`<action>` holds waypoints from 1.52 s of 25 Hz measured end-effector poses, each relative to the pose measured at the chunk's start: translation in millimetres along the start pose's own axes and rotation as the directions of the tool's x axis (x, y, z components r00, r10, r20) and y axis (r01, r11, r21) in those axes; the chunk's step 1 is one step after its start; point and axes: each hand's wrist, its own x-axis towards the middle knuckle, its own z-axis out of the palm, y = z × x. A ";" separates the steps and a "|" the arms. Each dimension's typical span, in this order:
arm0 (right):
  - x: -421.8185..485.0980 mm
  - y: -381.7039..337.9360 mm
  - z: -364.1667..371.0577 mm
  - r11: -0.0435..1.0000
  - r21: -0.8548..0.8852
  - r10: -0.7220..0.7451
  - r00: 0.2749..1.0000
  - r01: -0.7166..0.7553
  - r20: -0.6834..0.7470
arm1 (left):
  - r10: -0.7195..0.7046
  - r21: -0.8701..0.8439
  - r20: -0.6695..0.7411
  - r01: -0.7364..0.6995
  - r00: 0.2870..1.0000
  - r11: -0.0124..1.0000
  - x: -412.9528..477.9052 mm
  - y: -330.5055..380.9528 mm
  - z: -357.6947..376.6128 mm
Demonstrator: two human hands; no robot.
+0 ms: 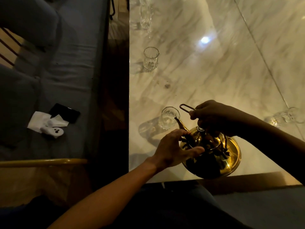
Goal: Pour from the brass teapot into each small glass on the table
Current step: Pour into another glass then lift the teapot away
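Observation:
The brass teapot (219, 159) is tilted to the left near the front of the marble table (206, 76), its spout tip at the rim of the nearest small glass (169, 119). My right hand (212, 116) grips the teapot's wire handle from above. My left hand (173, 149) rests against the teapot's body just below the spout, fingers spread around it. A second small glass (151, 58) stands further along the left edge, a third (146, 15) near the top. Another glass (287, 115) sits at the right edge.
A grey-blue sofa (66, 63) runs along the table's left side, with a black phone (65, 112), white tissue (42, 121) and a small white object on it. A dark gap separates sofa and table. The table's front edge lies just under the teapot.

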 end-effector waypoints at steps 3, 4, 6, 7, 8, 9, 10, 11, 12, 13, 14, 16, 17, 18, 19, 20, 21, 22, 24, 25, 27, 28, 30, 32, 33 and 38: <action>-1.3 0.8 -3.2 1.000 0.019 0.019 1.000 -0.019 0.013 | -0.010 -0.022 0.020 0.011 1.000 1.000 3.3 2.9 2.3; -1.6 1.4 -4.0 1.000 0.011 0.018 1.000 -0.019 0.015 | -0.016 -0.026 0.026 0.016 1.000 1.000 4.2 3.8 3.0; -1.2 2.8 -5.2 1.000 -0.008 0.017 1.000 -0.017 0.014 | -0.023 -0.031 0.033 0.024 0.999 0.999 5.0 5.0 4.6; -0.4 3.3 -5.3 1.000 -0.009 0.025 1.000 -0.024 0.007 | -0.023 -0.034 0.035 0.024 0.999 0.999 5.1 5.3 5.1; 0.0 3.7 -5.2 0.999 -0.011 0.033 0.999 -0.033 -0.002 | -0.023 -0.037 0.036 0.024 0.999 0.999 5.1 5.3 5.5; 0.2 4.0 -5.1 0.999 -0.014 0.038 0.999 -0.038 -0.009 | -0.022 -0.042 0.037 0.023 0.999 0.999 5.2 5.1 5.7; 0.0 3.8 -4.5 0.999 -0.016 0.040 0.999 -0.040 -0.009 | -0.022 -0.048 0.038 0.024 0.999 0.999 5.1 5.1 5.8; -0.2 4.0 -4.4 0.999 -0.011 0.037 0.999 -0.037 -0.005 | -0.021 -0.053 0.037 0.023 0.999 0.998 5.1 5.3 5.6; 0.0 4.2 -4.4 0.999 -0.003 0.033 0.999 -0.033 0.003 | -0.019 -0.054 0.034 0.020 0.999 0.998 5.1 5.4 5.5; 0.3 4.1 -4.0 0.999 0.002 0.035 0.999 -0.035 0.010 | -0.018 -0.054 0.032 0.019 0.999 0.998 5.3 4.8 5.5; 0.4 4.3 -4.0 0.999 0.001 0.040 0.999 -0.040 0.013 | -0.019 -0.054 0.033 0.021 0.999 0.998 5.3 4.5 5.3; 1.0 3.8 -4.0 0.999 -0.002 0.050 0.999 -0.050 0.022 | -0.023 -0.057 0.032 0.025 0.999 0.998 4.6 3.8 5.1; 1.4 3.3 -3.9 0.999 0.004 0.053 0.998 -0.053 0.029 | -0.021 -0.059 0.031 0.023 0.999 0.998 4.4 3.7 5.0; 1.8 2.7 -3.6 0.998 0.012 0.054 0.998 -0.054 0.036 | -0.020 -0.062 0.030 0.021 0.999 0.998 4.6 3.4 4.7; 2.1 2.0 -3.1 0.998 0.016 0.055 0.998 -0.056 0.039 | -0.019 -0.066 0.030 0.021 0.999 0.998 4.9 3.0 4.1; 2.3 1.2 -2.6 0.998 0.015 0.058 0.998 -0.058 0.036 | -0.022 -0.069 0.028 0.024 0.999 0.997 5.2 3.0 3.5; 2.5 0.3 -2.3 0.998 0.011 0.060 0.998 -0.061 0.032 | -0.024 -0.070 0.024 0.025 0.999 0.997 5.4 3.0 2.8; 2.6 -0.5 -2.1 0.998 0.007 0.063 0.998 -0.063 0.031 | -0.022 -0.070 0.018 0.023 1.000 0.997 5.4 3.2 2.1; 2.9 -1.5 -1.7 0.998 0.014 0.063 0.997 -0.064 0.036 | -0.010 -0.069 0.010 0.011 1.000 0.998 5.8 2.5 0.7; 3.2 -1.8 -1.5 0.998 0.018 0.058 0.998 -0.059 0.037 | -0.005 -0.068 0.009 0.006 1.000 0.998 6.0 2.0 0.0; 4.5 -1.7 -1.3 0.999 0.010 0.041 0.999 -0.041 0.024 | -0.001 -0.065 0.009 0.002 1.000 0.998 6.1 1.9 -1.3; 5.3 -1.4 -1.0 0.999 0.005 0.032 0.999 -0.032 0.019 | 0.000 -0.064 0.009 0.001 1.000 0.998 6.2 1.6 -1.9; 6.5 -0.8 0.0 1.000 0.006 0.017 1.000 -0.017 0.020 | -0.004 -0.059 0.011 0.005 1.000 0.998 6.4 0.1 -2.7; 6.5 -0.6 1.3 1.000 0.000 0.011 1.000 -0.011 0.024 | -0.005 -0.050 0.017 0.006 1.000 0.999 5.7 -1.1 -3.2; 6.4 -0.5 2.0 1.000 0.000 0.011 1.000 -0.011 0.029 | -0.002 -0.049 0.021 0.003 1.000 0.999 5.3 -2.0 -3.4; 2.9 -0.5 4.8 0.995 0.077 0.057 0.996 -0.062 0.065 | -0.004 -0.052 0.038 0.006 0.999 0.999 2.8 -4.9 -4.4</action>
